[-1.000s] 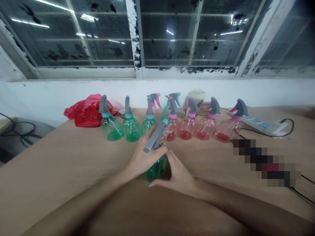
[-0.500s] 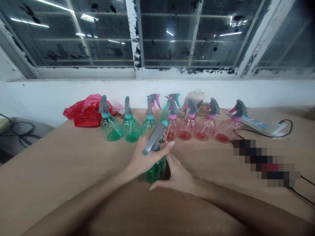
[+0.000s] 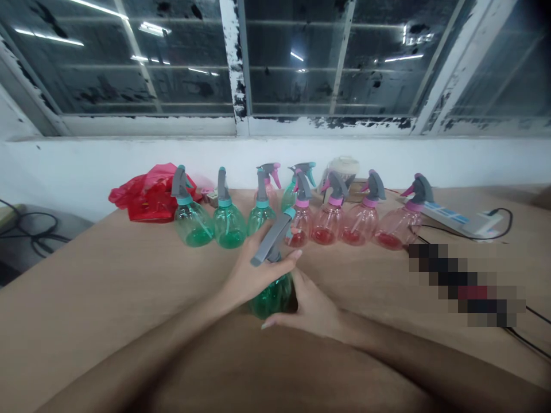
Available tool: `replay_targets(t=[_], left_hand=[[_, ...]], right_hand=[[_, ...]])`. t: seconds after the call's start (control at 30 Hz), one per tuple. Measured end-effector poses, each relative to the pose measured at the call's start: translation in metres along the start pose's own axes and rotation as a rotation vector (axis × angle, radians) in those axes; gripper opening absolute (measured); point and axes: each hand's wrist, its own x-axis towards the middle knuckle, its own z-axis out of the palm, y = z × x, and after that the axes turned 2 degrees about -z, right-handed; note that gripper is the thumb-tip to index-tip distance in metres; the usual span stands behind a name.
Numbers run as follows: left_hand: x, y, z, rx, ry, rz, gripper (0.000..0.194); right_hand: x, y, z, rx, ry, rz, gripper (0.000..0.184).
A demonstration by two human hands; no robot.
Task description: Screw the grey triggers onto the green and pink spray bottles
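A green spray bottle [image 3: 270,298] with a grey head is tilted between my hands near the middle of the table. My left hand [image 3: 253,267] wraps round its neck just under the spray head, thumb stretched across the near side. Low on the bottle's right side, my right hand [image 3: 316,310] grips the body, its thumb curving beneath. Behind them stands a row of spray bottles: green ones, such as the leftmost bottle [image 3: 193,222], and several pink ones, such as the rightmost bottle [image 3: 394,228]. Coloured liquid lies in the bottom of each.
A red plastic bag [image 3: 150,195] lies at the back left. Behind the row are two more spray bottles and a pale tub [image 3: 342,169]. A white power strip [image 3: 458,221] with a black cable sits at the right, beyond a pixelated dark object [image 3: 465,287].
The held bottle's spray head has shifted very slightly to the right, with a small turn of my left hand. My right hand keeps nearly the same place.
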Motion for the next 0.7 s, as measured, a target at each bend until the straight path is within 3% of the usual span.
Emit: replay_targets(t=[0.13,0.33,0.47,0.7], left_hand=[[0.0012,0.0004,-0.0009,-0.043,-0.027,-0.007,0.031],[0.0012,0.0008,-0.0026,0.014,0.027,0.027,0.016],[0.0023,0.0009,-0.0034,0.010,0.036,0.039,0.008],[0.0067,0.0029,-0.0067,-0.012,0.023,0.004,0.018]], right_hand=[[-0.0012,-0.0016,-0.0017,-0.015,0.001,0.016,0.096],[0.0015,-0.0053,-0.0070,-0.075,-0.064,-0.070,0.091],[0.0010,-0.0055,-0.0068,-0.101,-0.060,-0.024,0.089],[0.0001,-0.0035,-0.0049,-0.094,-0.028,-0.030,0.086]])
